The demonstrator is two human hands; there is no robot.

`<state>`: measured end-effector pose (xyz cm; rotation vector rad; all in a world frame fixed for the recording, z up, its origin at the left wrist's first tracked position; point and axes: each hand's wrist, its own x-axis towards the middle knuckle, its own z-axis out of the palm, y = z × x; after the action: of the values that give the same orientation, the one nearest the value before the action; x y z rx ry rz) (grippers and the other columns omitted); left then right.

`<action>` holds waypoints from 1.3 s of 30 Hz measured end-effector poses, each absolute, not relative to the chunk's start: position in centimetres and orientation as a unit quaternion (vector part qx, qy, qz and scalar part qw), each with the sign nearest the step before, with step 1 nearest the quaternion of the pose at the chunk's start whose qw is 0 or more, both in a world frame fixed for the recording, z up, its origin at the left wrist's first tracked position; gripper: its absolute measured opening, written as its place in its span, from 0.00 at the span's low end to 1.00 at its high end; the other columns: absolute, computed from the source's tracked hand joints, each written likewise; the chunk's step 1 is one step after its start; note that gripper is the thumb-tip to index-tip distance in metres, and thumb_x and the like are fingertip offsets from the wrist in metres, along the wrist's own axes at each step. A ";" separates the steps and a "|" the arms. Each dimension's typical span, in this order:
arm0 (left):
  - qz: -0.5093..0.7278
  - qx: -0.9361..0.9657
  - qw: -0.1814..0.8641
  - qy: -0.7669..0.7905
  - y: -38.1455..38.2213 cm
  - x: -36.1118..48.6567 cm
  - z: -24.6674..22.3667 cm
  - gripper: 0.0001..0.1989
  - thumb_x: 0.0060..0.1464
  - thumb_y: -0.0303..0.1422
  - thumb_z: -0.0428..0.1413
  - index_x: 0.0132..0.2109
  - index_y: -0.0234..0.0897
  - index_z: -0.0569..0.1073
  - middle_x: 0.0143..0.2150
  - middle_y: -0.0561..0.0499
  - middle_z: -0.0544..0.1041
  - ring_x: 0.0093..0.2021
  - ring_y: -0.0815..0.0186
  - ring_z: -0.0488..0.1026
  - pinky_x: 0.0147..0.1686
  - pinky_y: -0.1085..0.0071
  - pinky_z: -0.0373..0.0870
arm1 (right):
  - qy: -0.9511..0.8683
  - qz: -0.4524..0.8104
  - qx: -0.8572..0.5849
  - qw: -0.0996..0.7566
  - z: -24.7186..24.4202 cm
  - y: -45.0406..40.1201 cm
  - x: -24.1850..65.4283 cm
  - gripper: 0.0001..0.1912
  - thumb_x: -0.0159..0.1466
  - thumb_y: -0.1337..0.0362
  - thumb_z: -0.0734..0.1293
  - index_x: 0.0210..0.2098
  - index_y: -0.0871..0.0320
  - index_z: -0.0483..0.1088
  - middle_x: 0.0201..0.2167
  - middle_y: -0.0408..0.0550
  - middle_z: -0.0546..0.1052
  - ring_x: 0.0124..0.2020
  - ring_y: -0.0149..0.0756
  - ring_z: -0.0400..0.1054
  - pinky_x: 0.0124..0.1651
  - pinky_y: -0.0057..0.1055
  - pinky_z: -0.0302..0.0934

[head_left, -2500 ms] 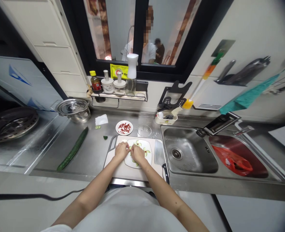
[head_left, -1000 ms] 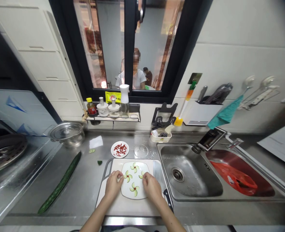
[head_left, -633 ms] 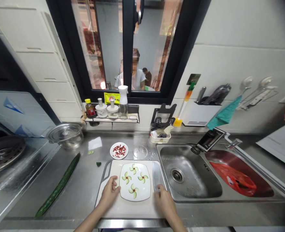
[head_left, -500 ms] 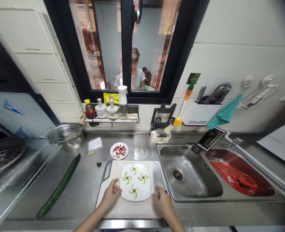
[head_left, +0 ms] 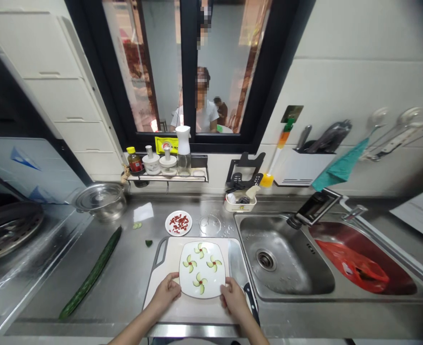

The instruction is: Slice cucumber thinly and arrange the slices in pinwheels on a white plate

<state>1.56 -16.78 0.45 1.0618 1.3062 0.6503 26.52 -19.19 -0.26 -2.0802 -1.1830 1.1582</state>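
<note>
A white square plate (head_left: 207, 291) with rounded corners rests on or just above a pale cutting board (head_left: 182, 314). On it are several pinwheel flowers of cucumber slices (head_left: 200, 282) with small red centres. My left hand (head_left: 167, 292) is closed at the plate's left rim, fingers curled. At the lower right rim my right hand (head_left: 234, 298) pinches the plate between thumb and fingers. A kitchen knife (head_left: 235, 261) with a black handle lies along the board's right side, partly hidden by my right hand. Behind the board sits a small plate (head_left: 168, 225) of chopped red pieces.
A whole cucumber (head_left: 91, 275) lies to the left, with a cucumber end (head_left: 148, 243) nearer the board. A lidded pot (head_left: 101, 199) stands behind it. On the right is a double sink (head_left: 286, 268) holding a red plastic bag (head_left: 358, 268). A person (head_left: 207, 115) appears in the window.
My right hand has moved from beside the knife to the plate's right rim, uncovering the knife's handle. My left hand stays at the left rim. The camera view has shifted slightly.
</note>
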 end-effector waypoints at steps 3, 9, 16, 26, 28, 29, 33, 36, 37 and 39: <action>0.285 0.457 0.635 0.554 -17.0 1.7 0.1 0.25 0.41 0.41 0.59 0.47 0.35 0.68 0.21 0.59 0.64 0.23 0.70 0.64 0.25 0.74 0.58 | -0.402 0.445 -0.757 0.259 -0.2 -19.0 26.2 0.12 0.57 0.58 0.61 0.39 0.56 0.64 0.19 0.39 0.70 0.18 0.29 0.64 0.21 0.23 0.55; 0.313 0.418 0.664 0.535 -16.7 2.5 -1.2 0.24 0.41 0.40 0.59 0.46 0.36 0.65 0.21 0.61 0.62 0.22 0.72 0.64 0.25 0.75 0.58 | -0.380 0.455 -0.757 0.274 -0.3 -18.8 26.1 0.10 0.55 0.59 0.61 0.36 0.54 0.61 0.17 0.36 0.67 0.16 0.27 0.62 0.19 0.21 0.52; 0.300 0.403 0.661 0.558 -16.2 2.7 -1.5 0.21 0.41 0.34 0.59 0.44 0.37 0.64 0.21 0.61 0.64 0.23 0.71 0.67 0.26 0.75 0.62 | -0.378 0.463 -0.756 0.267 -0.7 -18.5 26.5 0.07 0.56 0.61 0.59 0.34 0.54 0.59 0.17 0.36 0.66 0.15 0.27 0.61 0.19 0.21 0.52; 0.325 0.388 0.662 0.553 -16.3 3.2 -1.0 0.22 0.38 0.34 0.59 0.42 0.38 0.63 0.27 0.57 0.68 0.25 0.71 0.69 0.26 0.75 0.64 | -0.378 0.493 -0.739 0.261 -0.8 -18.3 26.8 0.11 0.55 0.56 0.62 0.35 0.54 0.59 0.17 0.36 0.67 0.15 0.28 0.61 0.18 0.22 0.51; 0.331 0.373 0.679 0.539 -16.6 3.1 -0.3 0.23 0.38 0.35 0.61 0.43 0.39 0.62 0.29 0.56 0.69 0.27 0.71 0.70 0.28 0.75 0.66 | -0.373 0.498 -0.730 0.284 -0.5 -18.5 26.9 0.13 0.54 0.54 0.64 0.34 0.54 0.59 0.17 0.36 0.67 0.15 0.28 0.61 0.19 0.22 0.52; 0.334 0.366 0.689 0.529 -16.8 3.0 0.2 0.24 0.38 0.35 0.61 0.43 0.39 0.62 0.30 0.56 0.70 0.28 0.71 0.70 0.29 0.75 0.67 | -0.368 0.501 -0.723 0.301 -0.3 -18.5 26.9 0.14 0.53 0.54 0.64 0.34 0.54 0.59 0.17 0.36 0.67 0.15 0.28 0.61 0.19 0.22 0.52; 0.355 0.332 0.721 0.494 -18.1 2.7 2.9 0.30 0.41 0.36 0.62 0.50 0.42 0.58 0.35 0.53 0.73 0.32 0.69 0.73 0.34 0.71 0.71 | -0.343 0.525 -0.681 0.378 1.3 -19.1 27.2 0.17 0.50 0.51 0.66 0.33 0.53 0.61 0.19 0.38 0.69 0.17 0.29 0.63 0.19 0.24 0.55; 0.362 0.310 0.743 0.470 -19.2 2.7 5.0 0.34 0.43 0.34 0.62 0.54 0.43 0.55 0.35 0.53 0.75 0.31 0.68 0.75 0.35 0.68 0.73 | -0.317 0.555 -0.650 0.411 3.1 -20.1 27.3 0.18 0.49 0.51 0.69 0.35 0.54 0.64 0.22 0.41 0.71 0.21 0.33 0.67 0.21 0.26 0.59; 0.367 0.303 0.748 0.463 -19.5 2.8 5.5 0.34 0.43 0.34 0.62 0.55 0.43 0.54 0.35 0.53 0.75 0.31 0.68 0.75 0.36 0.67 0.73 | -0.304 0.569 -0.638 0.421 3.8 -20.5 27.2 0.19 0.49 0.51 0.70 0.36 0.54 0.66 0.23 0.41 0.72 0.23 0.34 0.68 0.23 0.26 0.61; 0.380 0.292 0.752 0.452 -19.9 3.1 6.3 0.34 0.43 0.33 0.63 0.55 0.43 0.54 0.34 0.52 0.76 0.31 0.67 0.75 0.37 0.66 0.73 | -0.273 0.606 -0.603 0.442 5.1 -21.4 27.0 0.22 0.49 0.52 0.71 0.40 0.54 0.68 0.27 0.44 0.75 0.28 0.37 0.71 0.27 0.28 0.65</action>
<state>3.13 -19.93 6.31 0.6370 0.9870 0.8294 27.00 -21.35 5.06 -1.4973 -0.6771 1.5031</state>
